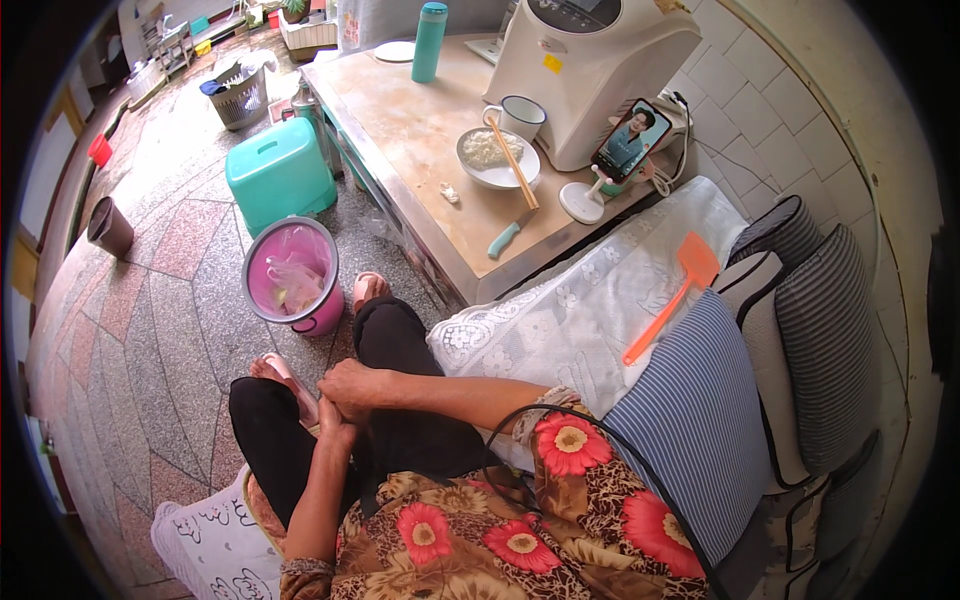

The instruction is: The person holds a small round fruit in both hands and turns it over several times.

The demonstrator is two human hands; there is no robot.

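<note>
My right hand (352, 387) is closed over my lap, its fingers curled downward. Against it rests my left hand (334, 424), its fingers partly covered by the right one. Whatever either hand may hold is hidden. Just beyond them stands a pink bin (316, 320) with a grey rim and a plastic bag inside. On the table, a white bowl of rice (487, 152) has wooden chopsticks (513, 166) laid across it. A knife with a turquoise handle (505, 240) lies near the table's front edge, and a small pale scrap (449, 193) sits left of the bowl.
The table (385, 120) also bears a white mug (521, 117), a turquoise bottle (429, 43), a phone (632, 142) on a stand and a white appliance (590, 70). A turquoise stool (280, 172) stands behind the bin. An orange fly swatter (665, 310) rests among cushions at right.
</note>
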